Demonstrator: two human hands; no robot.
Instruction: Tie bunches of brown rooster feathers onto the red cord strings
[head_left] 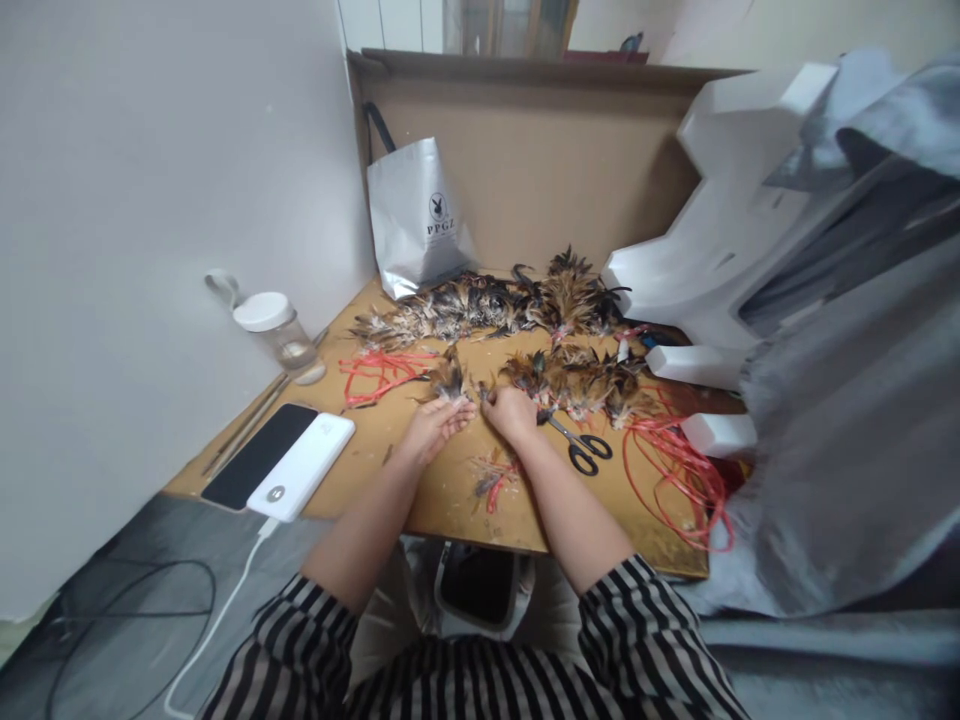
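My left hand (439, 425) is closed round the base of a small bunch of brown and dark feathers (448, 378), whose tips point away from me. Close beside it, my right hand (512, 412) pinches a small brown feather (486, 388) between thumb and fingers. Just beyond the right hand lies a row of brown feather bunches (585, 385). Black-handled scissors (581, 445) rest to the right of that hand. Between my forearms is a small heap of feather scraps and red string (493, 482).
A long pile of feathers (465, 305) lies at the back, before a silver bag (416, 220). Red string (382, 375) lies left, more red string (679, 460) right. A power bank (301, 467), phone (259, 455) and lidded jar (277, 330) occupy the left; white foam (720, 220) stands right.
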